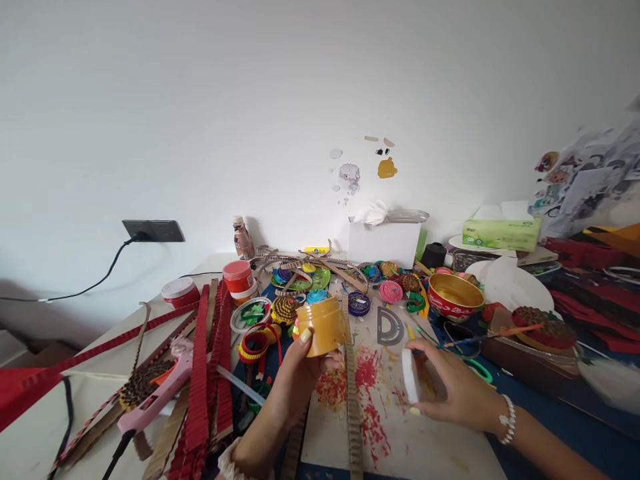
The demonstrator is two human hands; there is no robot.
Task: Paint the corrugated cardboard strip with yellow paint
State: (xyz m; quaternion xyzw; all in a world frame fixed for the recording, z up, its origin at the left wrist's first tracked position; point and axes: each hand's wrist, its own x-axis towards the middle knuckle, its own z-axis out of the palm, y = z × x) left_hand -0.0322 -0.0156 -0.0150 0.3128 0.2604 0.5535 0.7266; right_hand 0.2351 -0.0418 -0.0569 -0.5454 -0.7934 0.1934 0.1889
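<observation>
My left hand (pixel 295 373) is closed around a jar of ochre-yellow paint (pixel 323 328), held slightly tilted above the table. To its right, my right hand (pixel 450 383) grips a white round lid (pixel 411 377) by its edge, apart from the jar. A paintbrush (pixel 493 335) with an orange end lies behind the right hand's fingers; whether the hand holds it I cannot tell. Beneath both hands is a paint-smeared white board (pixel 400 440), with a corrugated cardboard strip (pixel 353 407) and a grey protractor (pixel 389 327) on it.
Left of the board lie red corrugated strips (pixel 200 380) and a pink glue gun (pixel 160 393) with its cord. Jars of red paint (pixel 237 277), coiled paper pieces (pixel 390 291) and a red-gold bowl (pixel 456 297) stand farther back. A white tissue box (pixel 384 243) is by the wall.
</observation>
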